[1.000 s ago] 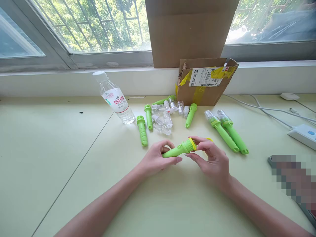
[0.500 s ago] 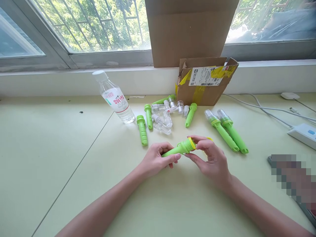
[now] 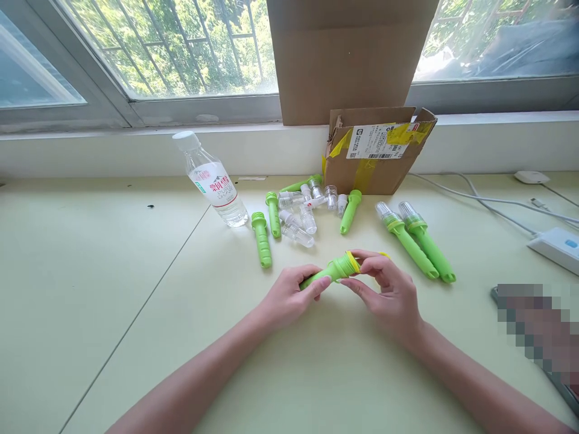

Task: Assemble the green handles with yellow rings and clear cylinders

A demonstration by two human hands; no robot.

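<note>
My left hand point(image 3: 294, 293) is wrapped round a green plastic flashlight-shaped handle point(image 3: 335, 269), its wide end pointing right and slightly up. At that wide end sits a yellow ring point(image 3: 353, 261), pinched by the thumb and fingers of my right hand point(image 3: 391, 289). A bit of yellow shows behind the right hand's knuckles; what it belongs to is hidden. Beyond my hands lie more green handles point(image 3: 262, 241) and several clear plastic caps point(image 3: 298, 229) in a loose pile. Two green handles with clear caps on them point(image 3: 407, 247) lie side by side to the right.
A water bottle point(image 3: 217, 187) with a white cap stands at the back left. An open cardboard box point(image 3: 375, 150) is by the window wall. White cables point(image 3: 488, 199) run to a power strip point(image 3: 556, 247) at right. A blurred-out phone-like object point(image 3: 538, 337) lies at the right edge.
My left hand has shifted very slightly along the handle. The right hand keeps its pinch at the yellow ring, and the view has moved a little.
</note>
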